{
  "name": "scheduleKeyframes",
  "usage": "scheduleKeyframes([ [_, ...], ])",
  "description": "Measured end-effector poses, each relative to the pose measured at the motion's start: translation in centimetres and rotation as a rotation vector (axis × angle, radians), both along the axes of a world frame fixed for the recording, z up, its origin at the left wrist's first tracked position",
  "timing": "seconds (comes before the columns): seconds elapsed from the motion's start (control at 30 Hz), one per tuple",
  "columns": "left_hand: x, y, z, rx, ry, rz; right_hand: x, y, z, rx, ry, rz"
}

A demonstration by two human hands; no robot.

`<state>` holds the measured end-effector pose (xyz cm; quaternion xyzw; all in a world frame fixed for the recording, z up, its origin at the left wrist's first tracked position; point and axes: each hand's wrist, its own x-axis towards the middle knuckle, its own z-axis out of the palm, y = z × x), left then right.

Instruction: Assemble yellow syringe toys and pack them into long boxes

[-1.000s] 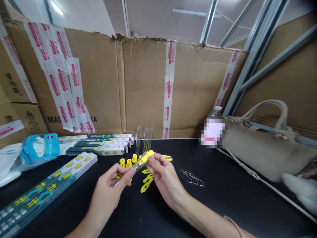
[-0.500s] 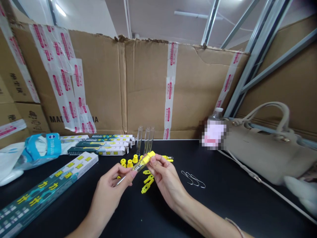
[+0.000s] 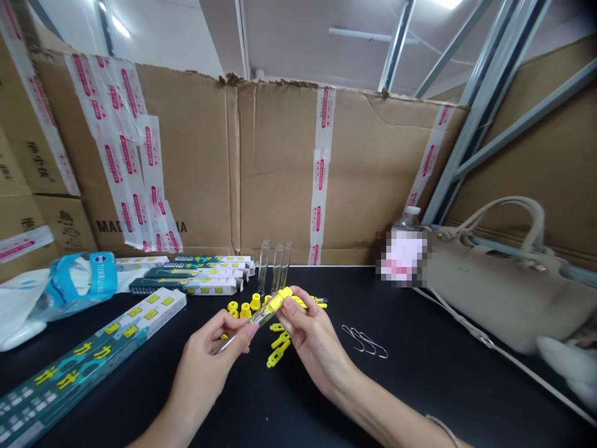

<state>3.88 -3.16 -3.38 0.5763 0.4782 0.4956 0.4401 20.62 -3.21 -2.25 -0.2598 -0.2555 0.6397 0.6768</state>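
left hand (image 3: pixel 205 361) and right hand (image 3: pixel 310 339) hold one clear tube (image 3: pixel 261 316) above the black bench (image 3: pixel 420 386)
the clear tube is tilted, near the bench's front middle, its yellow cap (image 3: pixel 278 298) up and away, its thin tip low toward the person. left grip pinches the tip end, right grip pinches the capped end. bare bench lies before the wrists and rightward up to the wire hooks (image 3: pixel 364 339); loose yellow parts (image 3: pixel 278 350) lie just beneath the hands, long boxes (image 3: pixel 84 354) crowd the left, a cardboard wall (image 3: pixel 280 174) closes the back edge.
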Motion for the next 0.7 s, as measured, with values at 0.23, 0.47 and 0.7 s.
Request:
scheduleKeyframes([
  [0.23,-0.6,0.1,0.9,-0.183,0.021,-0.061,0.4,-0.1,0.4,0.018,-0.068,0.068],
  [0.47,-0.1,-0.5,1.6,-0.195,-0.029,-0.017,0.0,-0.2,0.4,0.006,-0.074,-0.028],
  [0.7,0.3,-0.8,1.7,-0.234,-0.065,0.004,-0.1,-0.4,0.5,-0.02,-0.027,0.007],
])
